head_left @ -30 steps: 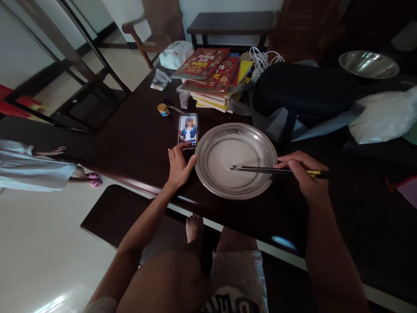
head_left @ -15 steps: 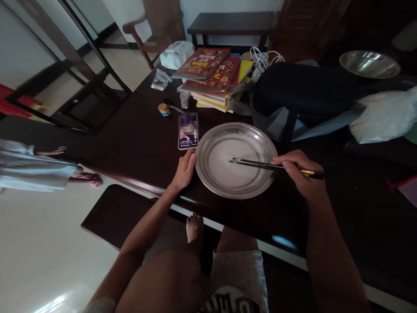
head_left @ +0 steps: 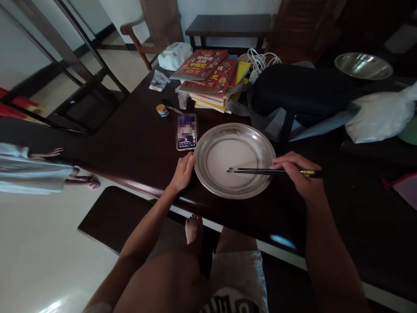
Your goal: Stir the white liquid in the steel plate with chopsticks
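A round steel plate [head_left: 257, 143] holding a thin white liquid sits near the front edge of the dark table [head_left: 130, 143]. My right hand [head_left: 301, 176] grips a pair of black chopsticks [head_left: 257, 171] whose tips reach into the liquid near the plate's middle. At the plate's left rim rests my left hand [head_left: 184, 171], fingers together against the metal. A lit phone [head_left: 186, 131] lies flat just beyond that hand.
Behind the plate are a stack of books [head_left: 211, 76], a black bag [head_left: 299, 93], white cables [head_left: 260, 61], a small jar [head_left: 162, 110] and a steel bowl [head_left: 363, 66]. A white plastic bag [head_left: 378, 115] lies at right. Another person [head_left: 29, 169] is at the left.
My left hand came off the phone and settled against the plate's left rim. The chopstick tips shifted slightly within the liquid.
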`<state>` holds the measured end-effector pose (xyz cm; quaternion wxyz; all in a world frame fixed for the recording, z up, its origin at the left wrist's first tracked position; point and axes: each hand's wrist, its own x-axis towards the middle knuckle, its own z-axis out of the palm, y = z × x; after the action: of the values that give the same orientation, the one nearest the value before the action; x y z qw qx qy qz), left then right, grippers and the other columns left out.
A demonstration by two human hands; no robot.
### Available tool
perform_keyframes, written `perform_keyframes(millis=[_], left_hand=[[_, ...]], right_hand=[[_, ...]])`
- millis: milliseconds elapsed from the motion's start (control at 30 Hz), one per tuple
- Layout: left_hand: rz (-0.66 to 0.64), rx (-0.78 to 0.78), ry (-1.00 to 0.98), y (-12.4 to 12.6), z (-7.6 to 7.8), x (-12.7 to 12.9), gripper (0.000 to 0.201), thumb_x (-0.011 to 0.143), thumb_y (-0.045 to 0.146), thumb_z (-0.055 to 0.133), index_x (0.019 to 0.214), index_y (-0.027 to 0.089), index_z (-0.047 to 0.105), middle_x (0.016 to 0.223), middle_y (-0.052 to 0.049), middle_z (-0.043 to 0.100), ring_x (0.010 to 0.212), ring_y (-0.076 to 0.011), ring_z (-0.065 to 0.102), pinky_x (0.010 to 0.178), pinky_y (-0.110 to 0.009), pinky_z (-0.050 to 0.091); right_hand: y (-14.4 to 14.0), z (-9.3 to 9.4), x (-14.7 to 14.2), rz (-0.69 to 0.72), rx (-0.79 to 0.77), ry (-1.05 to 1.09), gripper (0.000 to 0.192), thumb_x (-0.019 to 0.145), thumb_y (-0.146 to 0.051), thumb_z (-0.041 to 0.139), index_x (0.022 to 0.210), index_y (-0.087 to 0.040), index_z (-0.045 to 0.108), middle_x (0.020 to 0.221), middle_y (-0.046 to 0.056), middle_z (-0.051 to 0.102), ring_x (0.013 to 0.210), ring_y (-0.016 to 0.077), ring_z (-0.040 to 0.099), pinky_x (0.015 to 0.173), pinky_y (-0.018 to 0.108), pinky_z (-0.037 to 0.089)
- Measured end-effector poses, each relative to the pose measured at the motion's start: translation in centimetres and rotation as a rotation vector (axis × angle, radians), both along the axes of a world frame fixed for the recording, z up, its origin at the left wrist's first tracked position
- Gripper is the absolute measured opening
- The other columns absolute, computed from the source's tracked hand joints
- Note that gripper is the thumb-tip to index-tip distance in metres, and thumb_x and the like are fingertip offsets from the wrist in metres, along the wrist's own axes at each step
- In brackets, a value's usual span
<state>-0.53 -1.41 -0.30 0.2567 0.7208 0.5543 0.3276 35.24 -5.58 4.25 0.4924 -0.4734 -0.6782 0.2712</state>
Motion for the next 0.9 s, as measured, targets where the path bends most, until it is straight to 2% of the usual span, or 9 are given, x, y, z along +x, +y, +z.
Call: perform_keyframes(millis=[100, 233, 300, 433, 567, 667, 767, 900], left_hand=[[0.011, 0.001, 0.004, 0.01, 0.04, 0.04, 0.068, 0.105, 0.071, 0.02, 0.082, 0.022, 0.06, 0.079, -0.005, 0.064, 0.075, -0.0208, 0.06, 0.08, -0.038, 0.051], [0.019, -0.005, 0.012, -0.04, 0.09, 0.03, 0.065, 0.105, 0.071, 0.019, 0.078, 0.023, 0.056, 0.077, -0.004, 0.061, 0.074, -0.0207, 0.057, 0.081, -0.038, 0.049], [0.017, -0.008, 0.015, -0.04, 0.12, 0.01, 0.065, 0.105, 0.07, 0.018, 0.079, 0.024, 0.055, 0.08, -0.005, 0.063, 0.076, -0.0215, 0.058, 0.083, -0.039, 0.048], [0.008, -0.006, 0.017, 0.02, 0.03, -0.07, 0.062, 0.106, 0.067, 0.02, 0.076, 0.024, 0.053, 0.076, -0.005, 0.061, 0.076, -0.0214, 0.057, 0.082, -0.039, 0.048], [0.013, 0.001, 0.028, 0.07, -0.17, -0.2, 0.062, 0.107, 0.064, 0.021, 0.077, 0.023, 0.056, 0.077, -0.005, 0.062, 0.075, -0.0209, 0.058, 0.083, -0.04, 0.05], [0.005, -0.009, 0.031, 0.09, -0.21, -0.23, 0.063, 0.106, 0.066, 0.02, 0.077, 0.023, 0.056, 0.077, -0.005, 0.063, 0.077, -0.0211, 0.059, 0.084, -0.04, 0.05], [0.011, -0.015, 0.029, 0.09, -0.15, -0.2, 0.065, 0.105, 0.069, 0.019, 0.077, 0.023, 0.055, 0.078, -0.005, 0.063, 0.077, -0.021, 0.058, 0.085, -0.039, 0.049], [0.013, -0.021, 0.022, 0.06, -0.07, -0.17, 0.066, 0.105, 0.07, 0.019, 0.077, 0.023, 0.055, 0.079, -0.006, 0.064, 0.079, -0.022, 0.058, 0.086, -0.04, 0.049]], right_hand=[[0.08, 0.01, -0.04, 0.029, 0.03, -0.068, 0.018, 0.1, -0.031, 0.064, 0.1, -0.032, 0.082, 0.092, 0.002, 0.082, 0.087, 0.0225, 0.074, 0.08, 0.04, 0.059], [0.11, -0.1, 0.27, -0.105, 0.045, -0.015, 0.019, 0.101, -0.034, 0.063, 0.102, -0.032, 0.081, 0.084, 0.002, 0.081, 0.079, 0.0221, 0.073, 0.074, 0.04, 0.058], [0.09, -0.07, 0.21, -0.076, 0.016, 0.004, 0.02, 0.101, -0.035, 0.062, 0.102, -0.033, 0.081, 0.081, 0.002, 0.081, 0.078, 0.0227, 0.073, 0.073, 0.04, 0.058], [0.13, 0.1, -0.07, 0.011, 0.007, -0.069, 0.018, 0.099, -0.035, 0.064, 0.099, -0.032, 0.081, 0.09, 0.003, 0.082, 0.087, 0.0241, 0.075, 0.08, 0.043, 0.06], [0.19, -0.03, 0.16, -0.103, 0.014, -0.01, 0.019, 0.1, -0.037, 0.063, 0.1, -0.032, 0.081, 0.085, 0.002, 0.081, 0.081, 0.023, 0.075, 0.075, 0.04, 0.059], [0.16, -0.17, 0.11, -0.047, -0.005, -0.008, 0.019, 0.1, -0.037, 0.063, 0.099, -0.032, 0.081, 0.082, 0.002, 0.081, 0.08, 0.0234, 0.074, 0.075, 0.041, 0.059], [0.13, -0.15, -0.06, 0.024, 0.013, -0.053, 0.018, 0.1, -0.033, 0.064, 0.1, -0.032, 0.082, 0.091, 0.002, 0.082, 0.087, 0.0235, 0.074, 0.079, 0.042, 0.059], [0.13, -0.07, 0.06, -0.074, 0.025, -0.008, 0.019, 0.1, -0.035, 0.063, 0.101, -0.032, 0.082, 0.086, 0.002, 0.081, 0.084, 0.0237, 0.074, 0.077, 0.042, 0.059]])
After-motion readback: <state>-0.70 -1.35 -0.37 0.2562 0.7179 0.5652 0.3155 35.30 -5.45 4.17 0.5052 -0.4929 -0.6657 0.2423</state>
